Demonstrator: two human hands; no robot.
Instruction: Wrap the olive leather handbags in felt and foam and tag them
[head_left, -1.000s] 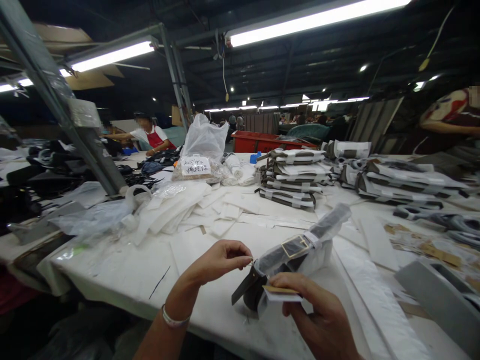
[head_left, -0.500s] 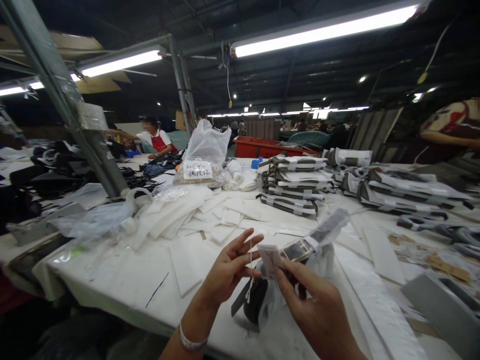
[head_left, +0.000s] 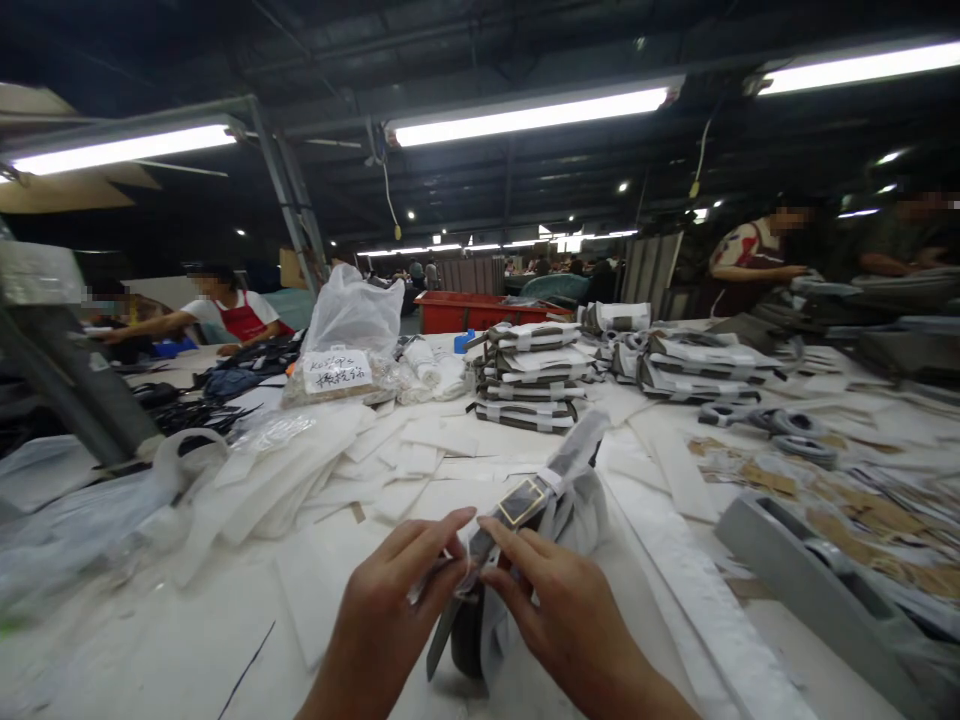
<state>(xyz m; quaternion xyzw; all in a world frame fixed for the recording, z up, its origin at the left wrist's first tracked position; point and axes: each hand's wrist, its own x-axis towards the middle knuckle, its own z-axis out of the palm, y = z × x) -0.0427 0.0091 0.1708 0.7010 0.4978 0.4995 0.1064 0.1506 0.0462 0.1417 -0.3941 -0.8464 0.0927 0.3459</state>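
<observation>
A dark bag (head_left: 466, 640) with a pale plastic wrapping (head_left: 581, 510) stands on the table in front of me. Its strap carries a gold rectangular buckle (head_left: 522, 501). My left hand (head_left: 397, 590) is closed in a pinch at the strap's lower end, where a bit of white cord and a small pale tag (head_left: 471, 560) show between the fingertips. Opposite it, my right hand (head_left: 555, 590) pinches the same spot just below the buckle, thumb and forefinger closed. The fingers of both hands nearly meet, and they hide most of the tag.
Foam sheets (head_left: 300, 480) lie spread on the left. Behind the bag are stacks of wrapped bags (head_left: 529, 375) and a labelled plastic sack (head_left: 352, 330). A grey holder (head_left: 817, 600) stands at right near brown tags (head_left: 780, 480). Co-workers stand beyond the table.
My left hand has come in from the left, its spread fingers now pinched at the strap. The tag, held up by my right hand before, is now down against the strap. The view has turned right.
</observation>
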